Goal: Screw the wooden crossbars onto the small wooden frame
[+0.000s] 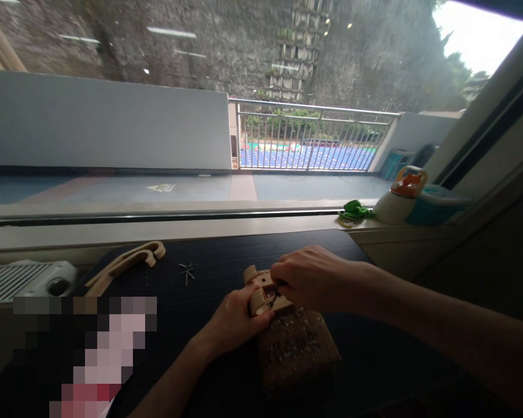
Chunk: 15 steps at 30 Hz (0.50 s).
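My left hand (pixel 233 319) is closed around the near end of a pale wooden piece (pixel 281 303) with rounded ends and a round hole, steadying it. My right hand (pixel 309 278) is closed above that piece in a pinch. A thin dark tool (pixel 273 301) slants down from its fingers to the wood; its exact kind is too dim to make out. Just below and to the right sits a thick wooden block (pixel 303 354), its top studded with many small metal nails or screws.
Loose metal nails or screws (pixel 186 273) lie on the dark table (pixel 218 255), left of my hands. Curved wooden pieces (pixel 128 259) rest farther left. On the windowsill stand a white jug with an orange top (pixel 394 200) and a green cloth (pixel 355 210). A white heater-like appliance (pixel 30 281) is at left.
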Tool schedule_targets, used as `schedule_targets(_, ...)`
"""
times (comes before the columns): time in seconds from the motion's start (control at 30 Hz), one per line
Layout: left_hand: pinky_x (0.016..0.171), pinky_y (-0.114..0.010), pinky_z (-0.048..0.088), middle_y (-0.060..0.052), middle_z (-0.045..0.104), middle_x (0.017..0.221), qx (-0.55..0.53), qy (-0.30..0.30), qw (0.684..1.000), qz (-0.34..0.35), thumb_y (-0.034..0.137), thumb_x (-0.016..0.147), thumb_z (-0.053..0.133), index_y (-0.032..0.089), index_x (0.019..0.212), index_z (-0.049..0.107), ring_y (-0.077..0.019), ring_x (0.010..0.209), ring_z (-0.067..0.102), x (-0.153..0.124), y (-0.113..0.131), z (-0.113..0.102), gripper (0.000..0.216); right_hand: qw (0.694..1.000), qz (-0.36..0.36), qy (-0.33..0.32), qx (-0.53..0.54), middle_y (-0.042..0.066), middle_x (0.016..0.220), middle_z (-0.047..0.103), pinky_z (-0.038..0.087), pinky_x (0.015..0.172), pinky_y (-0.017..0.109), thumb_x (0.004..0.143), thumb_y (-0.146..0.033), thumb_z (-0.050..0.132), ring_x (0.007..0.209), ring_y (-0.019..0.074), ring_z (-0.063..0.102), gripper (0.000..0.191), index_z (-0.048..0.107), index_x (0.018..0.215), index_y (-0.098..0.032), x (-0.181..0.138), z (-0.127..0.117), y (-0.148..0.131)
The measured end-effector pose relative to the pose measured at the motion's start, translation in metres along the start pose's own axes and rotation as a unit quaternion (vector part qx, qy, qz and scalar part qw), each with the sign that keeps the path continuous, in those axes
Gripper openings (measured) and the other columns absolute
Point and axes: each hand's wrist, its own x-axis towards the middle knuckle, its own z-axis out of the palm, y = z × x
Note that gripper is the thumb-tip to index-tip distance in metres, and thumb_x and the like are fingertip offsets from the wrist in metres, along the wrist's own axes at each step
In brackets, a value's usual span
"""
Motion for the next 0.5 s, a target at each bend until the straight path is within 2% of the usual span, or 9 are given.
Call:
schedule_targets(0.13, 0.055, -0.020, 0.035, 0.002, 0.057, 0.070, -0.001, 0.005, 1.000, 0.003, 0.035, 0.068, 0.056, 0.017, 0.074, 0.053, -0.0097, 0.060, 0.048, 0.000, -0.003, 0.001, 0.020, 1.000, -0.018, -0.002, -0.002, 0.007, 0.076, 0.064, 0.032, 0.055, 0.024, 0.079, -0.021, 0.044, 0.067, 0.0143, 0.056, 0.016, 0.059, 0.079, -0.015, 0.004, 0.001, -0.006)
schedule_targets(0.37, 0.053, -0.020, 0.034, 0.004, 0.055, 0.065, 0.001, 0.000, 1.000, -0.003, 0.035, 0.068, 0.057, 0.017, 0.071, 0.050, -0.0085, 0.056, 0.046, 0.000, -0.001, 0.001, 0.019, 0.996, 0.075, 0.053, 0.016, 0.005, 0.072, 0.064, 0.030, 0.053, 0.024, 0.081, -0.028, 0.039, 0.065, 0.0161, 0.057, 0.023, 0.059, 0.083, -0.018, 0.010, 0.015, -0.002)
schedule_targets(0.5, 0.055, -0.020, 0.035, 0.003, 0.055, 0.068, 0.013, -0.002, 1.000, 0.002, 0.035, 0.069, 0.056, 0.017, 0.071, 0.050, -0.0090, 0.058, 0.048, 0.000, 0.000, 0.000, 0.018, 0.998, 0.052, 0.042, 0.000, 0.005, 0.074, 0.064, 0.029, 0.052, 0.024, 0.082, -0.029, 0.038, 0.064, 0.0155, 0.057, 0.024, 0.059, 0.086, -0.018, 0.005, 0.011, 0.005)
